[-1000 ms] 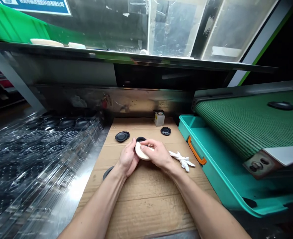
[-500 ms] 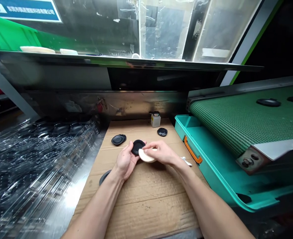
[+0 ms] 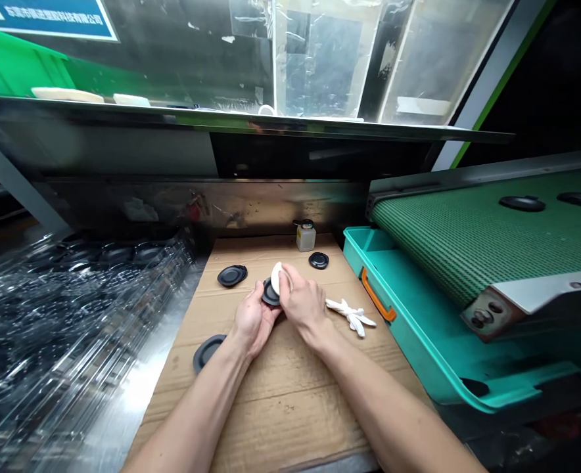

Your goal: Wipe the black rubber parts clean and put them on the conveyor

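Head view: the right hand [image 3: 304,303] had tipped its pinched white pad [image 3: 276,278] up, apparently working the disc [image 3: 269,293] the left hand [image 3: 252,322] gripped.

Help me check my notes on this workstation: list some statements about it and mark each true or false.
1. The left hand holds a black round part. True.
2. The right hand grips the small bottle. False: it holds a white pad; the bottle stands on the cardboard.
3. Two black pieces are visible on the green belt. True.
4. The teal tray has a blue handle. False: the handle is orange.
5. A white glove-like item lies on the cardboard. True.
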Available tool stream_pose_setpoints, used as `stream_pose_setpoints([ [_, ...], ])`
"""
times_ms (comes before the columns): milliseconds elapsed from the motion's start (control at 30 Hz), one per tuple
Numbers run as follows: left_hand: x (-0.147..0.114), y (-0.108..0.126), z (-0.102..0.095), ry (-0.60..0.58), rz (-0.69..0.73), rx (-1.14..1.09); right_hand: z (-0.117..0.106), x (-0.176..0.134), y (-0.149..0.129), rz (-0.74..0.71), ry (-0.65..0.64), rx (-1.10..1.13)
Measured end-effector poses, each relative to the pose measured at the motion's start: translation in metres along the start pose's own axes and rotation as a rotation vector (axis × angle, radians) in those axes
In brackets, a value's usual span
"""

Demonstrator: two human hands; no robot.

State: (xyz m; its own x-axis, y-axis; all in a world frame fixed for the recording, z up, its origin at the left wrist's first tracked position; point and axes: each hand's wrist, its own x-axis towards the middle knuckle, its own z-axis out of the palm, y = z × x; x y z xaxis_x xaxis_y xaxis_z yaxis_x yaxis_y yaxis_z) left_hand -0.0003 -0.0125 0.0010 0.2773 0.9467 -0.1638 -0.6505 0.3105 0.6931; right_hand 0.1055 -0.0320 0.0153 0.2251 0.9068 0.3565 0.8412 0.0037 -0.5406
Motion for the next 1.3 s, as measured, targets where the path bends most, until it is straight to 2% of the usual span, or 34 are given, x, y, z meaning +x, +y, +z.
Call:
stream_pose_setpoints([
  [167, -0.002, 0.001, 0.001, 0.059, 0.022, -0.038, 0.004, -0.008, -0.008, -0.058, -0.058, -0.074],
  [267, -0.001, 0.001, 0.001, 0.030, 0.031, -0.036, 0.003, -0.005, -0.006, 0.004, -0.041, -0.122],
  [400, 0.000, 0.001, -0.001, 0.054, 0.047, -0.027, 0.002, -0.002, -0.001, -0.088, -0.057, -0.125],
  [533, 0.000, 0.001, -0.001, 0.068, 0.057, -0.023, 0.003, -0.001, 0.002, -0.043, -0.042, -0.154],
  [633, 0.000, 0.002, -0.001, 0.083, 0.058, -0.024, 0.003, -0.001, 0.004, -0.103, -0.048, -0.136],
  [733, 0.001, 0.003, -0.001, 0.091, 0.054, -0.008, 0.003, -0.001, 0.004, -0.071, -0.043, -0.141],
  [867, 0.001, 0.004, -0.001, 0.106, 0.057, 0.001, 0.004, -0.002, 0.007, -0.136, -0.039, -0.120],
  [1000, -0.001, 0.005, 0.001, 0.120, 0.036, 0.053, 0.007, 0.001, 0.009, -0.104, -0.014, -0.133],
  [1100, -0.003, 0.005, 0.003, 0.112, 0.021, 0.076, 0.007, 0.003, 0.010, -0.162, -0.018, -0.113],
  [1167, -0.003, 0.007, 0.002, 0.105, 0.036, 0.096, 0.005, 0.003, 0.012, -0.109, -0.006, -0.078],
  [1233, -0.001, 0.010, 0.000, 0.106, 0.072, 0.112, 0.001, 0.002, 0.015, -0.066, -0.025, 0.015],
  [1300, 0.000, 0.013, -0.002, 0.102, 0.102, 0.120, -0.002, 0.000, 0.019, -0.091, -0.085, 0.161],
])
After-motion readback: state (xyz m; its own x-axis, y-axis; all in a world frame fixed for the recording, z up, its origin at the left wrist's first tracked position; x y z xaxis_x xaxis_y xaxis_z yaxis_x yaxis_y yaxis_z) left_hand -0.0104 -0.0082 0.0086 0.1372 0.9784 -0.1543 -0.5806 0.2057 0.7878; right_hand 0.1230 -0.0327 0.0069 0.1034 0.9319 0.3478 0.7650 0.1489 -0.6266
